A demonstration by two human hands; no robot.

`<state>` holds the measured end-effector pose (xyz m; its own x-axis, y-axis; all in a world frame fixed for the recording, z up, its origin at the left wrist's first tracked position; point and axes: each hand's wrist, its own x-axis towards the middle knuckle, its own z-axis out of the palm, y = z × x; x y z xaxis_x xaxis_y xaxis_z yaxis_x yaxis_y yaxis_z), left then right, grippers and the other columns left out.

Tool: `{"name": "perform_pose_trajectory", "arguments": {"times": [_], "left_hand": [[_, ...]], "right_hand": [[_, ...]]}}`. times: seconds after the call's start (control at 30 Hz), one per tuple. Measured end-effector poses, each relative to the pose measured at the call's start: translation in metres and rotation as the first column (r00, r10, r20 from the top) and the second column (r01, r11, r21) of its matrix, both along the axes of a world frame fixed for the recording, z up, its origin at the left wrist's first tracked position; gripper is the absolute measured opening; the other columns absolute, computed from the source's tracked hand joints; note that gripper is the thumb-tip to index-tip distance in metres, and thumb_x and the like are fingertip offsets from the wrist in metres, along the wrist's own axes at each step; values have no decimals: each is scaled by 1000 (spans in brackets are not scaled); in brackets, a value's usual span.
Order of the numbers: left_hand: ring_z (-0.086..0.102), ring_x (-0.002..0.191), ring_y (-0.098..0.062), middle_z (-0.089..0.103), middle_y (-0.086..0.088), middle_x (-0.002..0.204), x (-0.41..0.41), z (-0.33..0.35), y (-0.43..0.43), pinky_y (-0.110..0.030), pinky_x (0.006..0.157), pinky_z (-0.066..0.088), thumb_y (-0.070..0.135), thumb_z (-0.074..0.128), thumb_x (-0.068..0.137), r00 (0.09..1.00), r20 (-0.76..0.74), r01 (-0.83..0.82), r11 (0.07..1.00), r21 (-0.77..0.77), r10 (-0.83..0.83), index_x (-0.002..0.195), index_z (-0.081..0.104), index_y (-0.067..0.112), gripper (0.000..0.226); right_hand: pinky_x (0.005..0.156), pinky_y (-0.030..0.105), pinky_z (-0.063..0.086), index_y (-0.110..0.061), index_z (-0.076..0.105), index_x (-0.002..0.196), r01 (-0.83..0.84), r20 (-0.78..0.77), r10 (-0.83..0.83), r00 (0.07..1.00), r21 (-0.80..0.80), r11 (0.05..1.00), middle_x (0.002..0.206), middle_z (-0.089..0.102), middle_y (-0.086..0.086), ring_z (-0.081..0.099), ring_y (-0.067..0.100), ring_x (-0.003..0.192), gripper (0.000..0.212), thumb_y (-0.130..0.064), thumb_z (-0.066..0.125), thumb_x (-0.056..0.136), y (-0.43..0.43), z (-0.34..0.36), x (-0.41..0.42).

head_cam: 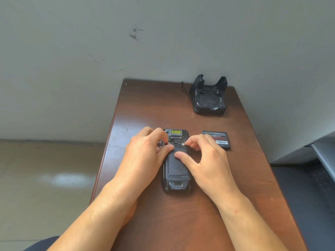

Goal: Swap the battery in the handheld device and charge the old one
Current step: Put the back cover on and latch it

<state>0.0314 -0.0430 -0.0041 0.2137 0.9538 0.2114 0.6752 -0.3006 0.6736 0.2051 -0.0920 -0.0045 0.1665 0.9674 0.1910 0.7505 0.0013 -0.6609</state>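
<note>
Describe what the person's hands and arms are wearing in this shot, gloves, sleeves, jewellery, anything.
Nothing is worn. The left hand and right hand are bare, with no gloves, and no rings show on the visible fingers. Both forearms are uncovered as far as the frame shows, with no sleeve cuffs, watch or wristband in view. Dark blue clothing shows at the bottom left edge, away from the arms.

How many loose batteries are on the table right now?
1. The battery lies flat on the table, right of the device and nearer than the charger. Another may sit inside the device, under its closed back cover.
</note>
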Motion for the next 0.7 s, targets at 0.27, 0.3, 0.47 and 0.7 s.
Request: {"name": "perform_pose_trajectory", "arguments": {"times": [0.27,0.3,0.47,0.7], "left_hand": [[66,64,-4,61,6,86,3,-3,0,-30,67,55,31,80,81,996,86,-36,999,-35,39,76,65,22,19],[65,64,-3,60,6,86,3,-3,0,-29,65,54,30,81,81,995,89,-33,999,-30,35,75,65,21,19],[64,64,-2,59,9,86,2,-4,0,-15,63,47,26,81,81,992,128,-19,1000,-24,21,74,65,21,19],[67,66,-7,63,7,91,-2,-6,-2,-25,66,57,19,78,84,984,177,11,1000,29,-16,80,70,20,10]], "right_hand": [[88,26,49,-27,64,101,12,10,-12,1000,35,999,97,62,-12,60,10,96,33,-50,76,80,-1,-5,0],[88,27,49,-27,63,101,12,10,-13,1000,41,999,97,61,-11,60,11,95,33,-51,75,80,-1,-5,-1],[86,25,50,-28,65,101,-9,13,8,1000,63,998,99,61,-11,62,9,92,29,-48,75,82,0,1,5],[100,35,45,-34,58,133,-36,367,116,923,-217,975,130,52,-16,45,12,125,59,-57,73,81,26,44,74]]}}
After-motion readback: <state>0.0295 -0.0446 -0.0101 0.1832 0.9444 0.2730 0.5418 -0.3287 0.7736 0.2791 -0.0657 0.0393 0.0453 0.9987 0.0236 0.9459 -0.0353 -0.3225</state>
